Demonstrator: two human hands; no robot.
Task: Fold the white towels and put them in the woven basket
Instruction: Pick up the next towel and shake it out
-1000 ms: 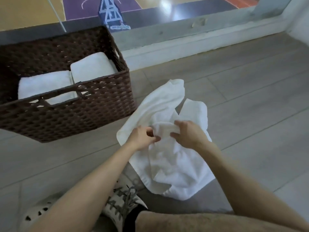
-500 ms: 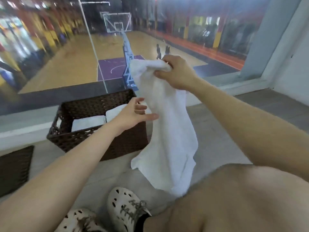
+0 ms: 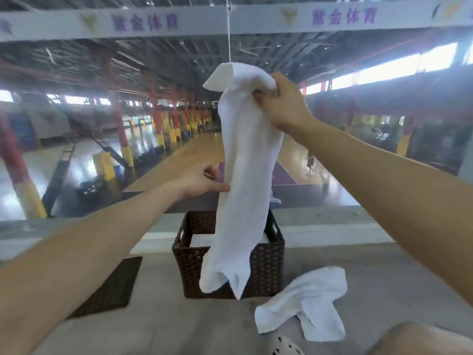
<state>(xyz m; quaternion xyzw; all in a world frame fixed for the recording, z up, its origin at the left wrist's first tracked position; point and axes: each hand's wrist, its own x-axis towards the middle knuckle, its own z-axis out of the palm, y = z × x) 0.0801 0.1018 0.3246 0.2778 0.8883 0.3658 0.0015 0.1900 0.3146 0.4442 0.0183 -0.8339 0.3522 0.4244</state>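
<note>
A white towel (image 3: pixel 243 175) hangs long and bunched in the air, held high by my right hand (image 3: pixel 284 106), which grips its top end. My left hand (image 3: pixel 202 180) is lower and to the left, fingers loose, its thumb touching the towel's left edge. Behind the hanging towel stands the dark brown woven basket (image 3: pixel 189 260) on the floor, with folded white towels (image 3: pixel 202 239) partly showing inside. A second white towel (image 3: pixel 307 303) lies crumpled on the floor to the right of the basket.
A dark woven mat (image 3: pixel 110 288) lies on the grey floor left of the basket. A glass wall (image 3: pixel 76 149) behind the basket overlooks a sports hall. My knee (image 3: pixel 422 339) and a white shoe (image 3: pixel 284 347) fill the bottom right.
My right hand has lifted the towel off the floor and higher still. My left hand let go of the cloth and now touches its edge. The view tilted upward.
</note>
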